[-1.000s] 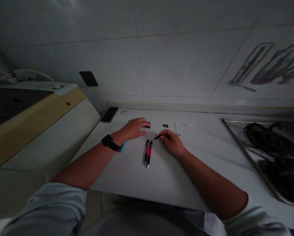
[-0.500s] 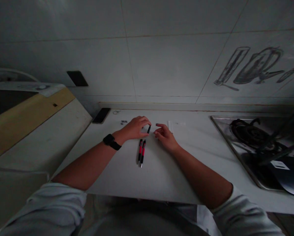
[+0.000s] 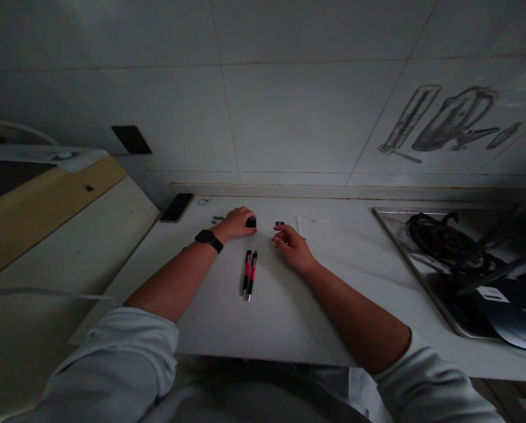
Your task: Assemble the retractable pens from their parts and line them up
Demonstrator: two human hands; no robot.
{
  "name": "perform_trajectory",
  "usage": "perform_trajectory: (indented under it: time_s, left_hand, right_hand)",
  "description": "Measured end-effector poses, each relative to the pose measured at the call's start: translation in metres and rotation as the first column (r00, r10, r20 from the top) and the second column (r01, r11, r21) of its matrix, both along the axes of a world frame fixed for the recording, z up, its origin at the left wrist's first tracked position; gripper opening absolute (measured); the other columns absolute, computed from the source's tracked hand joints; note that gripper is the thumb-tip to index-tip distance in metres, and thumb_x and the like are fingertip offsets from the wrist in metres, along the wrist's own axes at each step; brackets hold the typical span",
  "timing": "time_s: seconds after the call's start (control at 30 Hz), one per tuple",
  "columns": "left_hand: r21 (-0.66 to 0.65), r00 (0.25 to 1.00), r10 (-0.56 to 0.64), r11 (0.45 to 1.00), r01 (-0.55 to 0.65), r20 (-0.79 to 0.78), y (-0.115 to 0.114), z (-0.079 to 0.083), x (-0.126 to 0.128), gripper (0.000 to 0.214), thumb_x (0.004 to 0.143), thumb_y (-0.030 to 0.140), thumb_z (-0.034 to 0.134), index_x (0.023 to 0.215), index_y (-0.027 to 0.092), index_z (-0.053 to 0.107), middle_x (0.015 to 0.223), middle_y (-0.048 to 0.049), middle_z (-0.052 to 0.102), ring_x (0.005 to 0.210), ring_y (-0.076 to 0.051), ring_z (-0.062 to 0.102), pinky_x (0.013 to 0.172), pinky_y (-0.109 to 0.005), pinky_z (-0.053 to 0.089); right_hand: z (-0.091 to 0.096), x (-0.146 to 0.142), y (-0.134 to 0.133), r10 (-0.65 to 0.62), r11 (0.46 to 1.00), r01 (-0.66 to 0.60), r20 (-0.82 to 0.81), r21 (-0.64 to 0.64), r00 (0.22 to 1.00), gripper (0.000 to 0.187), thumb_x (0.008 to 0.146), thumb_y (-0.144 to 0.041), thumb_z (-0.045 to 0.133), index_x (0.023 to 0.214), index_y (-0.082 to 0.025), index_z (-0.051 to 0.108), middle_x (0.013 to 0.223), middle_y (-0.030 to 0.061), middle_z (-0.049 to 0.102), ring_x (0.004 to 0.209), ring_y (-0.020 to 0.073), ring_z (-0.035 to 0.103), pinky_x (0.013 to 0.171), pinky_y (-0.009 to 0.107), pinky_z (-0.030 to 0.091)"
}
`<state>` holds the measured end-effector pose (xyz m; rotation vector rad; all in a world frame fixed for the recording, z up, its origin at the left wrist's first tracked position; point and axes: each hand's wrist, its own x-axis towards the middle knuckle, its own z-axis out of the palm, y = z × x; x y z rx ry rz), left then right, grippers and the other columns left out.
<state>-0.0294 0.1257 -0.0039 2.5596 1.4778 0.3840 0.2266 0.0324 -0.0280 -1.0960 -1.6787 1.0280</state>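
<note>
Two red-and-black pens [image 3: 249,275] lie side by side on the white counter [image 3: 289,305], between my forearms. My left hand [image 3: 236,223], with a black watch [image 3: 209,239] on its wrist, is curled on a small black pen part [image 3: 250,222] at the back of the counter. My right hand [image 3: 292,247] rests on the counter right of the pens, fingers loosely apart and nothing visible in them. Just beyond its fingertips lies another small black piece [image 3: 279,223]. Thin white refill tubes [image 3: 301,227] lie to the right of that piece.
A few tiny springs [image 3: 218,219] and a wire ring [image 3: 204,201] lie left of my left hand. A dark phone [image 3: 176,207] sits at the counter's back left corner. A steel gas hob [image 3: 448,247] fills the right side. A tiled wall stands behind.
My left hand has moved back and set its fingers down on the black part near the wall. My right hand has loosened from a pinch and the thin black piece it held earlier is gone.
</note>
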Motion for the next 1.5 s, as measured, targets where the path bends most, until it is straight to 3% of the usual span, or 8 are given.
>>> perform_trajectory:
  time_s: [0.23,0.37,0.47,0.7,0.97,1.17,1.33,1.5]
  left_hand:
    - [-0.007,1.0,-0.001,1.0,0.001,-0.01,-0.004,0.006,0.001,0.044,0.078,0.035,0.077,0.119,0.02,0.069,0.125,-0.0126,0.066,0.118,-0.029,0.063,0.107,-0.042,0.05]
    - [0.009,1.0,-0.012,1.0,0.012,0.025,-0.011,0.015,0.002,0.052,0.079,0.032,0.076,0.128,0.019,0.065,0.134,-0.0141,0.062,0.126,-0.03,0.06,0.113,-0.043,0.047]
    - [0.059,0.995,-0.019,0.998,0.013,0.101,-0.022,0.027,0.001,0.049,0.083,0.03,0.075,0.129,0.021,0.063,0.136,-0.0128,0.062,0.129,-0.029,0.058,0.116,-0.045,0.045]
    - [0.152,0.931,-0.028,0.988,-0.03,0.365,-0.068,0.046,0.005,0.036,0.091,0.024,0.069,0.126,0.021,0.062,0.13,-0.0091,0.064,0.126,-0.024,0.06,0.115,-0.042,0.046]
    - [0.162,0.858,-0.106,0.986,0.027,0.503,-0.115,0.031,0.023,0.029,0.096,0.02,0.063,0.124,0.024,0.063,0.129,-0.0094,0.064,0.127,-0.024,0.06,0.115,-0.047,0.049]
    - [0.221,0.888,-0.143,0.974,0.047,0.438,-0.121,0.012,0.019,0.04,0.094,0.021,0.071,0.133,0.026,0.061,0.132,-0.0092,0.063,0.128,-0.025,0.059,0.113,-0.047,0.05]
    - [0.246,0.905,-0.125,0.969,0.022,0.408,-0.121,0.018,0.013,0.014,0.093,0.021,0.073,0.107,0.024,0.07,0.116,-0.0072,0.068,0.115,-0.024,0.064,0.104,-0.044,0.054]
    - [0.286,0.904,-0.158,0.957,0.042,0.396,-0.12,0.023,0.007,0.018,0.09,0.022,0.078,0.106,0.023,0.071,0.111,-0.0054,0.07,0.107,-0.023,0.066,0.098,-0.042,0.055]
  right_hand:
    - [0.016,-0.005,-0.018,0.106,0.969,-0.164,0.292,0.184,0.951,0.024,0.095,-0.026,0.056,0.115,-0.022,0.069,0.102,0.0064,0.07,0.084,0.0175,0.064,0.08,0.033,0.051]
    - [0.028,-0.011,-0.033,0.306,0.843,-0.484,0.528,0.237,0.792,0.027,0.099,-0.021,0.055,0.12,-0.024,0.072,0.104,0.0073,0.071,0.094,0.0194,0.065,0.086,0.032,0.049]
    - [0.032,-0.015,-0.039,0.326,0.785,-0.575,0.638,0.228,0.698,0.024,0.101,-0.023,0.056,0.117,-0.025,0.073,0.105,0.0079,0.071,0.099,0.0213,0.065,0.087,0.032,0.048]
    - [0.035,-0.017,-0.045,0.298,0.811,-0.559,0.7,0.174,0.649,0.016,0.098,-0.03,0.062,0.11,-0.025,0.071,0.097,0.0057,0.073,0.082,0.0205,0.066,0.073,0.03,0.042]
    - [0.041,-0.012,-0.042,0.077,0.917,-0.336,0.734,0.213,0.675,0.022,0.088,-0.043,0.074,0.096,-0.023,0.068,0.091,0.011,0.072,0.078,0.0251,0.064,0.067,0.032,0.038]
    - [0.042,-0.005,-0.033,0.012,0.931,-0.247,0.654,0.269,0.756,0.024,0.085,-0.017,0.06,0.108,-0.023,0.064,0.098,0.0074,0.071,0.079,0.0212,0.061,0.071,0.031,0.039]
    - [0.038,-0.004,-0.031,-0.038,0.916,-0.187,0.541,0.356,0.84,0.018,0.089,-0.017,0.058,0.105,-0.021,0.064,0.098,0.0067,0.072,0.084,0.0207,0.065,0.077,0.031,0.046]
    - [0.03,0.0,-0.024,-0.073,0.908,-0.116,0.425,0.402,0.902,0.015,0.096,-0.023,0.057,0.108,-0.023,0.067,0.104,0.0069,0.074,0.091,0.0206,0.069,0.084,0.032,0.052]
